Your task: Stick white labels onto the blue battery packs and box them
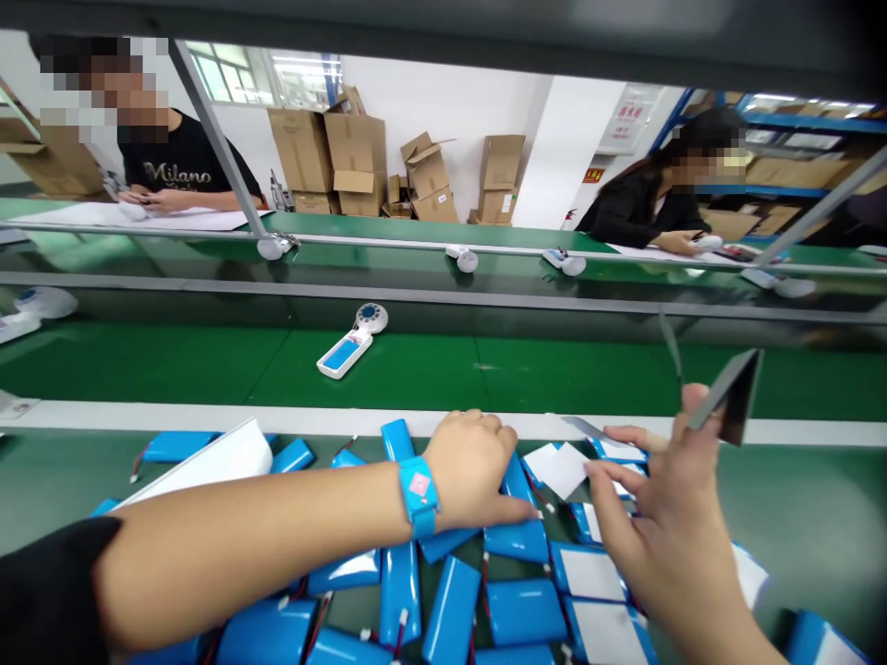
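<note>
You are working at a green worktop [796, 499], with a loose heap of blue battery packs [450, 610] spreading across it. Beyond the heap, a green conveyor belt [374, 369] is carrying a white handheld device [343, 356] with a blue panel, and a co-worker [187, 166] is sitting farther back. Your left hand [471, 471] is lying open and flat on top of the heap, pressing on the packs without gripping any, with a blue wristband [419, 494] circling its wrist. Your right hand [665, 517] is reaching in at the heap's right edge with its fingers spread, and its thumb appears to be pinching a folded dark sheet [727, 397] against a finger. A white paper square [558, 469] is lying on the heap just beside your right fingers, while thin red leads [533, 494] are trailing from the packs.
</note>
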`<state>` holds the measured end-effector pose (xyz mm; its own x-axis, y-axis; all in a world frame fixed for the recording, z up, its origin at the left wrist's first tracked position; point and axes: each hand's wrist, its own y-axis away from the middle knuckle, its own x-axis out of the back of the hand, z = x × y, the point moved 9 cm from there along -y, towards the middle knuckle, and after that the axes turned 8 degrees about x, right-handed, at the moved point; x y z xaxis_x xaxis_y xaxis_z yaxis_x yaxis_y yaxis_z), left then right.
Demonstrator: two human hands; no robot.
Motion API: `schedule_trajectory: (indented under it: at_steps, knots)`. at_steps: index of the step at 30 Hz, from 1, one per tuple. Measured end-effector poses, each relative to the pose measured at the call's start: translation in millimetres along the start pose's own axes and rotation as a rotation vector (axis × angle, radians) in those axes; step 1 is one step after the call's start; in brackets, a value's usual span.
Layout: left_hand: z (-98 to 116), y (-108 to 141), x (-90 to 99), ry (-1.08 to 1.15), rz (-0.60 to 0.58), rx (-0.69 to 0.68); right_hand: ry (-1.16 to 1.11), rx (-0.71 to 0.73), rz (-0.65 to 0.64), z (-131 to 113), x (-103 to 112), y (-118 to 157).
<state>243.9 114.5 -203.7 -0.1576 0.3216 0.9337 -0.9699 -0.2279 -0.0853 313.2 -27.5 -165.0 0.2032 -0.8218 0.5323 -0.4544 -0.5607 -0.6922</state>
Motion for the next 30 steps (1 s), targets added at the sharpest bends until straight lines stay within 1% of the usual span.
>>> schedule_trajectory:
  at_steps: [3,5,8,10,12,14,16,18,20,22,25,27,29,30]
  knots:
    - [4.6,-8.4,-13.6,0.026,-0.027,0.009,-0.128,-0.017,-0.052,11.6,-7.5,3.2]
    - [0.5,-6.2,-14.3,0.067,-0.043,-0.001,-0.210,-0.008,-0.117,14.7,-17.4,2.6]
    - [-8.2,7.4,-4.6,0.125,-0.050,-0.019,-0.309,0.049,-0.214,11.4,-35.3,1.3]
    - [-11.7,20.3,7.9,0.139,0.000,-0.032,-0.330,0.094,-0.246,7.3,-44.8,0.9]
    - [-7.8,33.8,19.5,0.127,0.068,-0.090,-0.344,0.128,-0.263,3.7,-51.8,1.5]
    - [1.4,44.4,23.2,0.093,0.101,-0.175,-0.341,0.152,-0.265,1.5,-56.1,2.6]
    - [10.0,49.2,17.9,0.042,0.086,-0.239,-0.310,0.168,-0.260,0.8,-58.5,4.4]
    - [15.9,49.1,7.4,-0.035,0.049,-0.282,-0.257,0.183,-0.266,1.2,-61.4,7.2]
    - [18.9,46.7,-2.6,-0.102,0.020,-0.314,-0.183,0.225,-0.300,-0.6,-65.5,10.9]
    - [18.9,43.9,-8.1,-0.129,0.015,-0.331,-0.095,0.314,-0.370,-6.1,-71.1,15.0]
    - [18.0,41.8,-8.4,-0.090,0.037,-0.371,0.027,0.493,-0.465,-16.8,-74.6,17.2]
    - [17.2,41.5,-7.0,-0.052,0.042,-0.399,0.105,0.552,-0.439,-19.7,-67.3,10.1]
    - [15.8,41.6,-6.4,-0.032,0.030,-0.407,0.181,0.538,-0.346,-21.1,-52.7,-1.9]
    - [15.2,42.2,-6.0,-0.029,0.027,-0.405,0.204,0.497,-0.274,-21.8,-42.3,-8.0]
